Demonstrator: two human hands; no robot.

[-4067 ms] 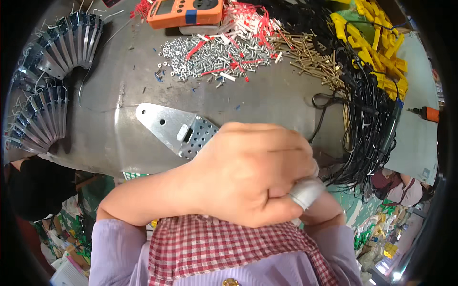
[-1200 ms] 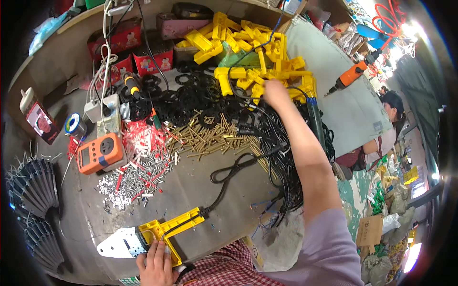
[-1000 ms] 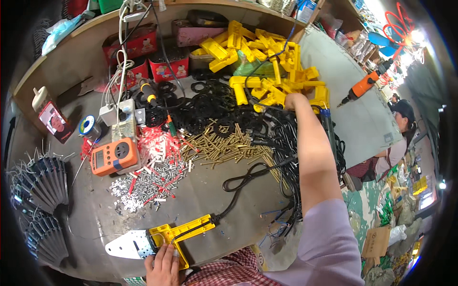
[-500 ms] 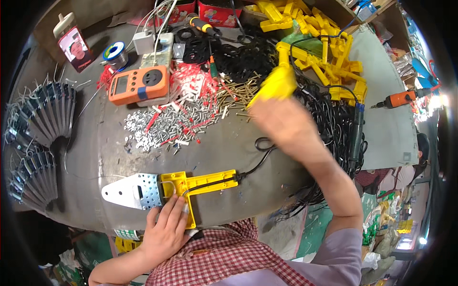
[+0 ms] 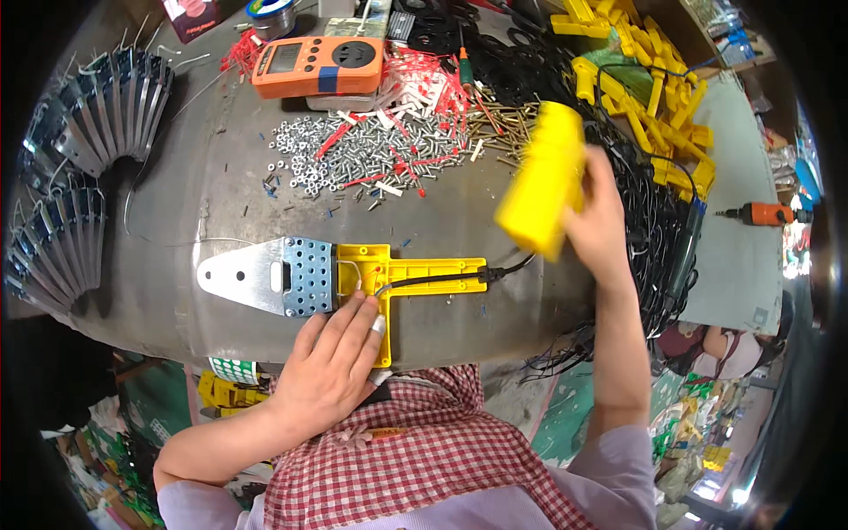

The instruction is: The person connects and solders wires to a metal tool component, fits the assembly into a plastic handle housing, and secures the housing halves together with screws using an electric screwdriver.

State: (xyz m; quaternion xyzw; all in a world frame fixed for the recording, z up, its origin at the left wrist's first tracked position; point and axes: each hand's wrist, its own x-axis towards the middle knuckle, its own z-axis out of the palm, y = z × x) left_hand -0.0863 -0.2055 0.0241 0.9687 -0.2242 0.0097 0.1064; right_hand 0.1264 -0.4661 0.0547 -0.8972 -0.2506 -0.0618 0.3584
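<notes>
On the bench lies a yellow plastic handle shell, its inside facing up. A pointed silver metal plate with a perforated bluish section joins its left side. A black cable runs along the handle and out at its right end. My left hand rests on the shell beside the plate, fingers stretched out over the thin wires inside; its thumb is hidden. My right hand, raised to the right, grips another yellow plastic shell, slightly blurred and tilted.
Behind are loose screws and nuts, an orange multimeter and brass-coloured screws. Fanned metal plates stand at left. Black cables and piled yellow shells fill the right. An orange-handled screwdriver-like tool lies beyond.
My right hand has come back from near the yellow pile toward me, carrying the yellow shell. My left hand stays on the lower shell. The whole view has shifted.
</notes>
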